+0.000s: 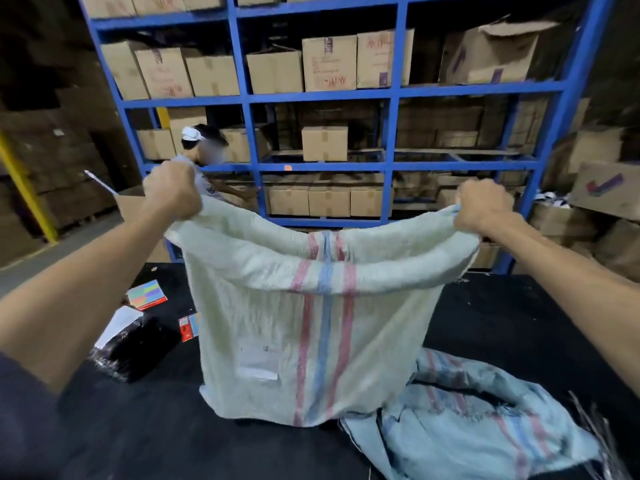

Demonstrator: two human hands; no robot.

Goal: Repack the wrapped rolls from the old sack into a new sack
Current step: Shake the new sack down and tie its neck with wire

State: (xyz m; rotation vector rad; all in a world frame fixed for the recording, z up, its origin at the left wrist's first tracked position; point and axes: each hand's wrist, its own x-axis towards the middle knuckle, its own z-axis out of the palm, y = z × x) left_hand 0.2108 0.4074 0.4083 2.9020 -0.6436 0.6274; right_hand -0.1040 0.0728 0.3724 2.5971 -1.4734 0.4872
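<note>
Left grip [171,192] and right grip [483,207] each clench a top corner of the striped white sack [304,341], its mouth stretched wide, its base on the black bench [502,323]. A crumpled bluish sack [478,420] lies near right. Blue racking [394,95] loaded with cartons [329,64] stands far behind.

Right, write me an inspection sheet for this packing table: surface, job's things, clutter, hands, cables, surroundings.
Surface: black table top, speckled with small bits.
Job's things: upright sack, striped, mouth spread open; crumpled sack lying right of it, edge frayed; black wrapped bundle on the table left of it.
Clutter: colourful packets and white paper near the bundle.
Hands: left hand and right hand each grip a corner of the upright sack's mouth.
Cables: nothing seen.
Surroundings: blue rack stacked with cardboard boxes; another person in front of it.
</note>
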